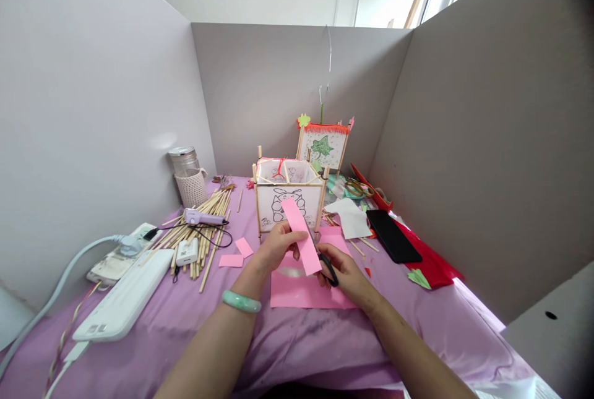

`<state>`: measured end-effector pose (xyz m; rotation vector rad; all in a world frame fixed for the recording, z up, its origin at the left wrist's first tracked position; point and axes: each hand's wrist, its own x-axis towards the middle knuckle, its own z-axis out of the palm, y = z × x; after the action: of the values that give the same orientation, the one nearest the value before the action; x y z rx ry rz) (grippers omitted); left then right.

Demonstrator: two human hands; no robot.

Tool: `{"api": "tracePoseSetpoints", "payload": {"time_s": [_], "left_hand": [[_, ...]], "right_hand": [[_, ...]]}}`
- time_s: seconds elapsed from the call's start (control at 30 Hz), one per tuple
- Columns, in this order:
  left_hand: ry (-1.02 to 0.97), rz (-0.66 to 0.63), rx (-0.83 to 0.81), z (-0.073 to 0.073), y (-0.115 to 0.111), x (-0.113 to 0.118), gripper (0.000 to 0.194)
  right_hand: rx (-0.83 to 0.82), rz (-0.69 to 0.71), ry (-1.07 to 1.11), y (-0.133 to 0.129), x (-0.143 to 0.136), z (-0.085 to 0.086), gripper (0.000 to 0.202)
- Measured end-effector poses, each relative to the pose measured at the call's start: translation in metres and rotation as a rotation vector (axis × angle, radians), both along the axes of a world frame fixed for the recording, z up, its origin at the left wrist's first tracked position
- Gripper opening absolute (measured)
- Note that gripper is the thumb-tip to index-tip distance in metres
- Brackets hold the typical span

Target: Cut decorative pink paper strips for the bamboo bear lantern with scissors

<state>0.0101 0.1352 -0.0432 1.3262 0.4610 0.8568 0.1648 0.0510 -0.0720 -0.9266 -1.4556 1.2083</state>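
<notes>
My left hand pinches a pink paper strip, tilted in front of the lantern frame. Black-handled scissors are in my right hand, their blades mostly hidden behind the strip's right edge. Below both hands a larger pink sheet lies on the purple cloth. Two small pink pieces rest left of my left hand. Just beyond my hands stands a lantern frame of sticks with white panels, an insect drawing on its front and a red string on top.
Wooden sticks, a lilac glue gun, a white power bank and a jar are on the left. A black phone and red material lie right. Behind stands a leaf-decorated lantern. Grey panels surround the table.
</notes>
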Motion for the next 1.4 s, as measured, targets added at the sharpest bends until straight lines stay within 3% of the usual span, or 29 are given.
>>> {"api": "tracePoseSetpoints", "payload": {"time_s": [1.4], "left_hand": [[-0.022, -0.031, -0.008, -0.0007, -0.0002, -0.0002, 0.015]], "right_hand": [[0.008, -0.021, -0.015, 0.0006, -0.0002, -0.0097, 0.029]]}}
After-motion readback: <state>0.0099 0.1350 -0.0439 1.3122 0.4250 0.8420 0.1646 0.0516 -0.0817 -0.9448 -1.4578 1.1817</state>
